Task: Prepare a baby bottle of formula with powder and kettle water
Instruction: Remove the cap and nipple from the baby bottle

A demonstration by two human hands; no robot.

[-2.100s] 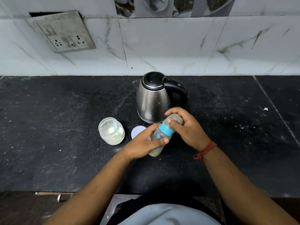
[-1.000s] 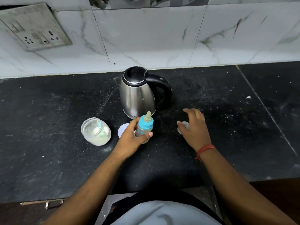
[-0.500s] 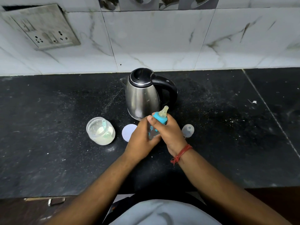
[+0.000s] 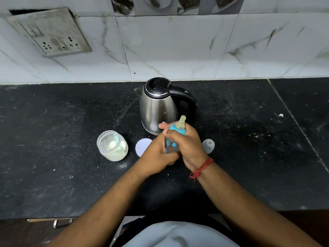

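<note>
The baby bottle (image 4: 171,146), clear with blue leaf prints, a blue collar and a yellowish teat, stands upright in front of the steel kettle (image 4: 158,106). My left hand (image 4: 156,155) wraps its lower body from the left. My right hand (image 4: 189,145) is closed around the blue collar at the top. The open powder jar (image 4: 112,146), holding white powder and a pale green scoop, sits on the black counter to the left. Its white round lid (image 4: 142,146) lies between jar and hands. The clear bottle cap (image 4: 208,145) lies just right of my right hand.
The black stone counter (image 4: 53,148) runs wall to wall, with a seam (image 4: 295,122) at the right. White marble tiles and a socket plate (image 4: 51,31) are behind. The counter's front edge is near my body.
My right hand set the clear cap down on the counter at the right, then came back to grip the bottle's collar. The bottle stays upright in my left hand.
</note>
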